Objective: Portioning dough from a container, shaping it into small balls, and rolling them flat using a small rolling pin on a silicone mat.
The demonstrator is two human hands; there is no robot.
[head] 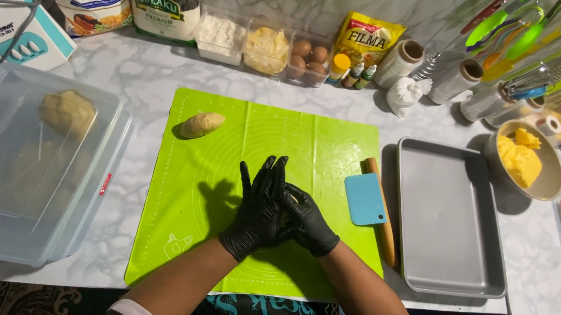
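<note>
Dough rolling between palms: 1 piece in hand, tray not loaded yet

Dough piece sits pressed between both gloved palms over the middle of the green silicone mat; only a sliver of pale colour shows at the seam between the gloves, so I can't tell its shape or how big it is. Left hand lies flat on top, fingers straight and together, pointing away from the body. Right hand cups underneath, partly curled. Neither is a fist; both are closed flat against each other with the piece trapped between.

Status as I read it:
- 1 oval dough lump waits at the far left corner of the mat, untouched
- more dough is in the clear lidded container left of the mat, lid on
- grey baking tray right of the mat holds nothing, so 0 finished pieces placed
- bowl of yellow filling chunks beyond the tray looks full
- blue scraper lies on the wooden rolling pin at the mat's right edge, both idle

Judgement: early stage. Shaping of 1 piece is in hand; the filling and tray stages haven't visibly started, and most of the dough is left to portion
</note>
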